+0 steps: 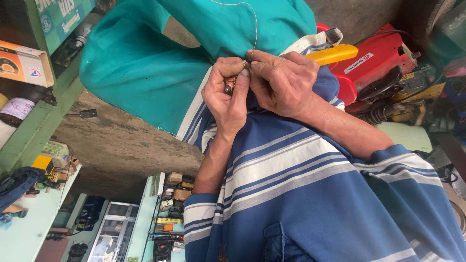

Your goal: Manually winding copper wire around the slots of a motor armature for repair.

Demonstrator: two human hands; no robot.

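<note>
My left hand (225, 97) is shut on a small copper-wound part (229, 85), pinched between thumb and fingers. My right hand (284, 80) meets it from the right, its fingertips pressed together on a thin pale wire (254, 26). The wire runs up from the fingertips across the teal cloth (145, 63) on my lap. Both hands touch each other just above my blue and white striped shirt (301, 194). What sits between the fingertips of my right hand is too small to make out.
A red machine (381, 56) with black cables and a yellow-handled tool (335, 53) lie to the right. A green shelf (43, 114) with an orange box (22, 63) stands at left. A small black plug (88, 114) lies on concrete. Shelves and glass cabinets (116, 228) are lower left.
</note>
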